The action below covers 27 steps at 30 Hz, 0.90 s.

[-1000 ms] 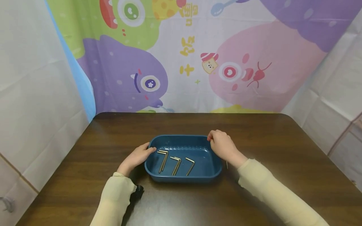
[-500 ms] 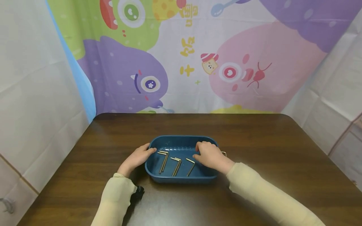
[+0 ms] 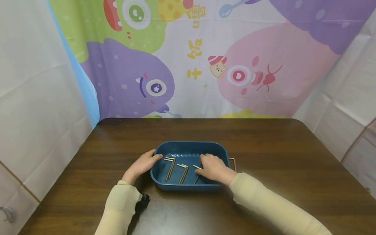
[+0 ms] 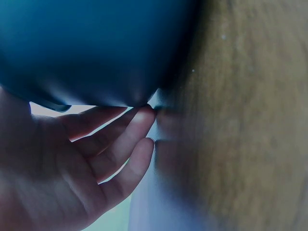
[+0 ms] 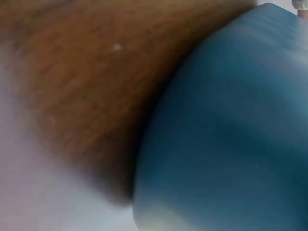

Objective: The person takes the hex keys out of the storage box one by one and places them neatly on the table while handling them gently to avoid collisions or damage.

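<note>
A blue oval-cornered tray stands on the table with several brass-coloured L-shaped hex keys in it. My left hand holds its left end, thumb over the rim; in the left wrist view the left fingers lie along the outer wall. Over the right part of the tray, my right hand reaches in, thumb and forefinger spread around the rightmost hex key. Part of that key is hidden by the hand, and contact cannot be made out. Two pairs of hex keys lie further left, a middle pair and a left pair.
Another hex key lies on the brown table just outside the tray's right end. A dark object sits by the left sleeve. A printed curtain hangs behind the table. The right wrist view shows mostly the tray's outer wall.
My right hand has moved from the tray's right rim leftward and down to the rightmost hex key, uncovering the key outside the tray. The left hand and tray have stayed in place.
</note>
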Each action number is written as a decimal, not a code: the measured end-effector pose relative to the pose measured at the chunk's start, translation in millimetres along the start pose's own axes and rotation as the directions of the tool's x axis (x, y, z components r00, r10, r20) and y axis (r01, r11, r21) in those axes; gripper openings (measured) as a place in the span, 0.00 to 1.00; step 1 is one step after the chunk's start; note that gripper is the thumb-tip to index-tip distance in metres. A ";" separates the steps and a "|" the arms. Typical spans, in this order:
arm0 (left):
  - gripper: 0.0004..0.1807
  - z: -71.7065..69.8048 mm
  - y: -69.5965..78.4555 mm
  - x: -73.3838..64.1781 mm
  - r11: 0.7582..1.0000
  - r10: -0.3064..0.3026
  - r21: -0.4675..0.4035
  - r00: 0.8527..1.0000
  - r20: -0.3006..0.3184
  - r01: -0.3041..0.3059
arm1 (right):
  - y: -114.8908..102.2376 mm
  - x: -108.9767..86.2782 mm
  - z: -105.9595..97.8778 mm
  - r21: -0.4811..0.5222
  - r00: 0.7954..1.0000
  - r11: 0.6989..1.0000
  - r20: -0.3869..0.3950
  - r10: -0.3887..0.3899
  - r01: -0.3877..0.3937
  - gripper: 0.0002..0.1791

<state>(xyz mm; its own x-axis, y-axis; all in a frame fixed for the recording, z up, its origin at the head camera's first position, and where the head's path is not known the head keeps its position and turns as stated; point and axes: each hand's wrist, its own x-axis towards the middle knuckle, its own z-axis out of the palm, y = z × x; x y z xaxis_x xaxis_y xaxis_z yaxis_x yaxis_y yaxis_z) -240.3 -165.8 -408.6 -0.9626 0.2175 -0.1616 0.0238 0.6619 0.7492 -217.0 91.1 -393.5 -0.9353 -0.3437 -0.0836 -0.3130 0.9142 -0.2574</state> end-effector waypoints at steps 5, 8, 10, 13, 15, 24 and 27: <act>0.29 -0.1 0.4 0.3 1.000 -0.002 0.007 1.000 0.002 0.002 | 0.2 -0.7 2.7 -0.006 1.000 1.000 -0.013 -0.021 0.021 0.21; 0.29 0.1 0.4 0.7 1.000 0.000 0.012 1.000 0.002 0.000 | 1.1 -1.2 3.3 0.005 0.999 0.999 -0.023 -0.035 0.035 0.19; 0.29 0.3 0.4 0.7 1.000 0.000 0.011 1.000 0.000 0.000 | 1.9 -1.2 3.7 0.017 0.998 0.999 -0.030 -0.048 0.048 0.17; 0.29 0.3 0.8 0.3 1.000 -0.001 0.010 1.000 0.000 0.001 | 3.0 -1.2 3.9 0.032 0.997 0.997 -0.046 -0.068 0.069 0.16; 0.29 0.5 1.0 -0.2 1.000 -0.004 0.010 1.000 0.001 0.004 | 3.5 -1.4 3.8 0.042 0.996 0.996 -0.051 -0.076 0.078 0.15; 0.29 1.4 1.0 0.4 1.000 -0.015 0.008 1.000 -0.004 0.015 | 3.5 -1.8 3.2 0.060 0.997 0.996 -0.037 -0.071 0.073 0.12; 0.29 1.3 1.0 0.8 1.000 -0.015 0.008 1.000 -0.003 0.015 | 3.8 -1.4 3.6 0.048 0.997 0.996 -0.042 -0.072 0.074 0.09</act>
<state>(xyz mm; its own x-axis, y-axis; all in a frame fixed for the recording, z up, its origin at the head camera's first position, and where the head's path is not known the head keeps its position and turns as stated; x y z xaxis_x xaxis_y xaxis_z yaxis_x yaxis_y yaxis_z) -240.7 -164.0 -408.8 -0.9638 0.2054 -0.1703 0.0118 0.6705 0.7418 -216.3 94.3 -397.8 -0.9164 -0.3995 -0.0244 -0.3731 0.8747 -0.3093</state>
